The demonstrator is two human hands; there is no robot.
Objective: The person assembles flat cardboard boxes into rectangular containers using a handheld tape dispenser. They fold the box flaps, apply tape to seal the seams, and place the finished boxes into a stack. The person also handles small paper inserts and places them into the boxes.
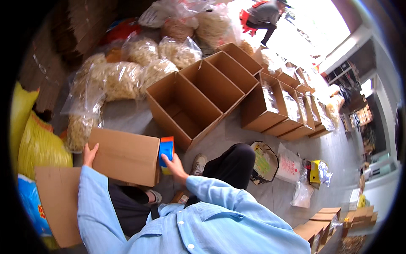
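Note:
A closed brown cardboard box (124, 155) is held in front of me, above my legs. My left hand (89, 155) grips its left edge, with the thumb on the face turned up to me and the other fingers mostly hidden. At the box's right end my right hand (176, 167) is closed around a blue and orange tape dispenser (166, 147), which sits against that end or very near it. Whether tape is stuck to the box there cannot be made out.
Open cardboard boxes (196, 99) stand in a row ahead, and filled boxes (270, 106) continue to the right. Clear bags of pale dried goods (120, 80) lie at the far left. Yellow sacks (42, 144) and a cardboard sheet (59, 205) are left. Another person (265, 17) is at the back.

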